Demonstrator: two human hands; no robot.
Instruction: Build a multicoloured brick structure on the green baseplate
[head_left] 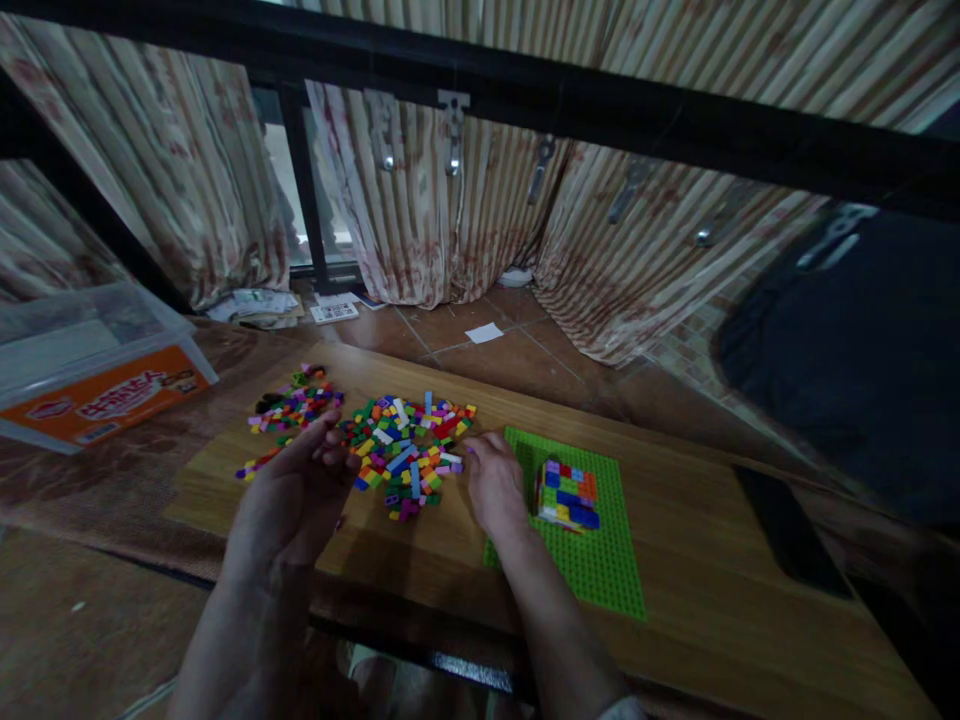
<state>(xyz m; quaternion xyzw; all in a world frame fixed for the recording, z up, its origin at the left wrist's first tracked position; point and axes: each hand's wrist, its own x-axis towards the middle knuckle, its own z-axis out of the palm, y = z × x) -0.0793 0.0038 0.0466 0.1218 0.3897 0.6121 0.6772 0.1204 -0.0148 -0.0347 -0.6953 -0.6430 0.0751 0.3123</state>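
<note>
My left hand (pixel 304 485) is raised over the left part of the wooden board, palm turned up. Its fingers are loosely curled and apart, and nothing shows in them. Beyond and beside it lies a spread heap of small toy building bricks (pixel 401 462) in many colours. My right hand (pixel 495 485) is at the heap's right edge, fingertips closed on a small purple brick (pixel 470 451), mostly covered by the fingers. Right of that hand lies a green studded baseplate (pixel 611 540), bearing a block built of multicoloured bricks (pixel 568 495).
At the far left stands a clear plastic box (pixel 97 375) with an orange label. A dark phone-like slab (pixel 787 530) lies on the wooden board (pixel 697 580) at right. A black bar (pixel 525 95) crosses above, before striped curtains (pixel 480 210). Papers (pixel 484 333) lie on the tiled floor.
</note>
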